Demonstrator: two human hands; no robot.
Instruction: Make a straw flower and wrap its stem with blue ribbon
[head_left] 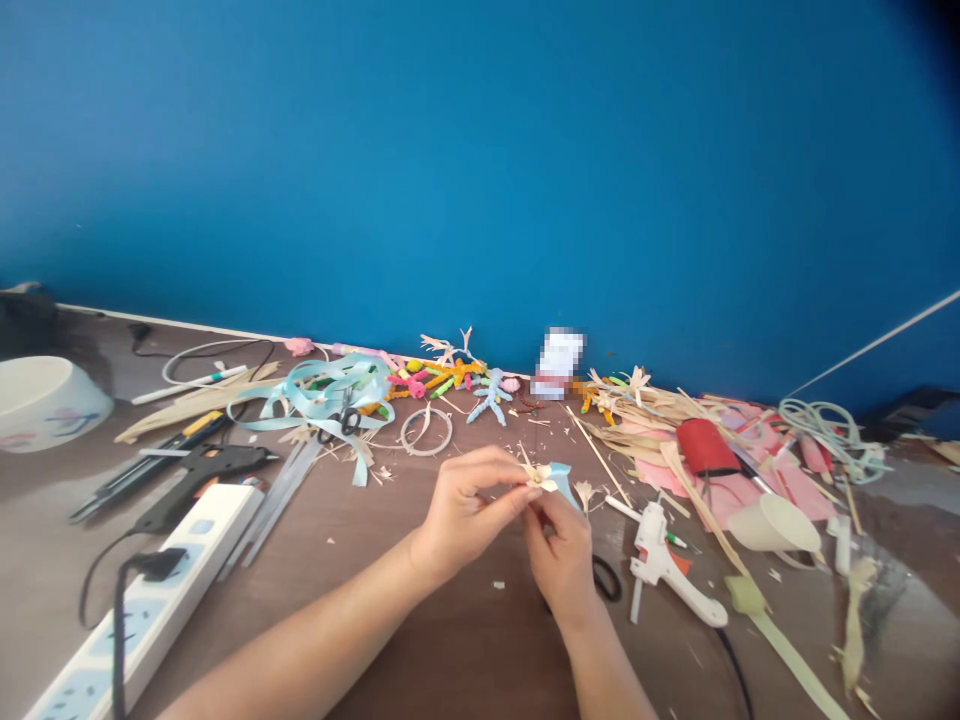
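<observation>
My left hand (469, 510) and my right hand (561, 545) meet over the middle of the brown table (420, 640). Together they pinch a small craft piece (546, 478) made of pale straw petals with a light blue ribbon bit. Both hands have fingers closed on it, the left from the left side, the right from below. A white glue gun (664, 565) lies just right of my right hand. Black scissors handles (606, 578) show behind my right wrist.
A white power strip (161, 590) with a black plug lies at the left, near a black glue gun (202, 470) and a white bowl (45, 400). Light blue ribbon (330, 395), coloured pipe-cleaner figures (450, 378), straw scraps, a red roll (705, 447) and pink paper lie along the blue wall.
</observation>
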